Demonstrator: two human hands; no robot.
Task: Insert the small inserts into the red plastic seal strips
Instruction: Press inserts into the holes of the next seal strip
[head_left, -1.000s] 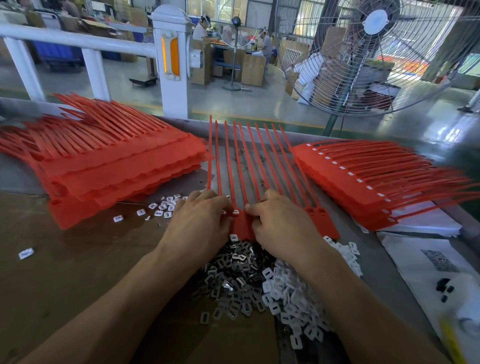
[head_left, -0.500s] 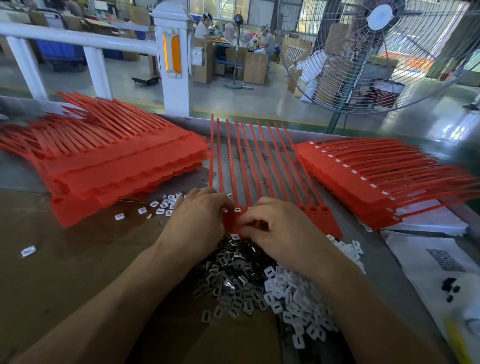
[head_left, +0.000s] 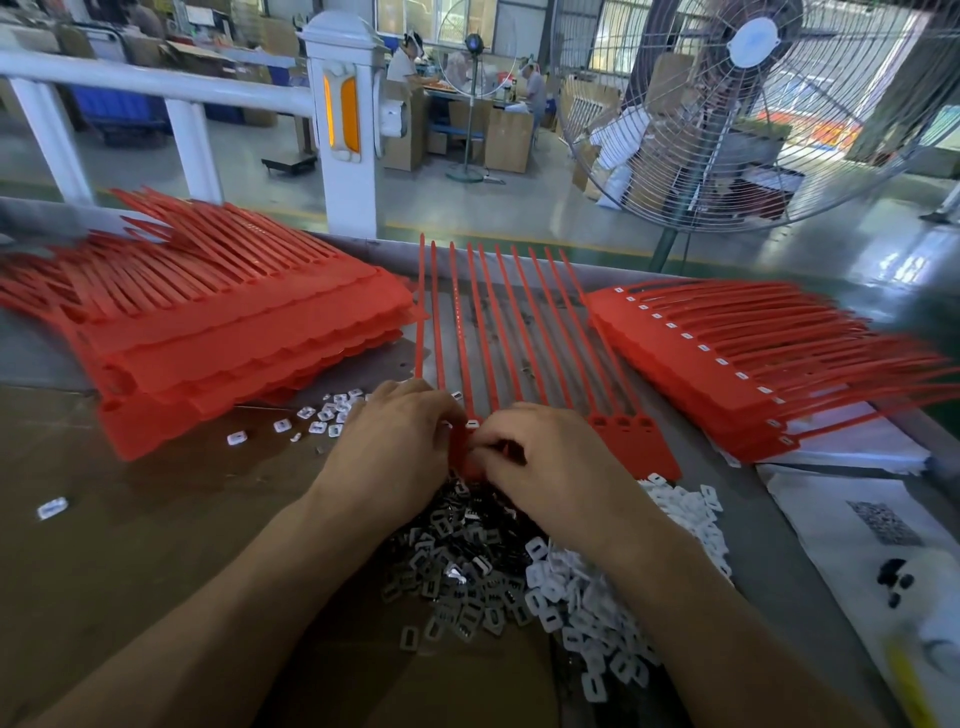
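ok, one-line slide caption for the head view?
Both hands, left and right, work small inserts into a red seal strip above the loose insert pile.

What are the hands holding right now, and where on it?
Both hands, left and right, pinch the red seal strip sheet at its near tab edge, by the sockets. Whether a fingertip also holds an insert cannot be told.

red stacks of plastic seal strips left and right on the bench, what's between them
In the head view, one flat red comb of seal strips lies between them, its near end held by the left hand and right hand.
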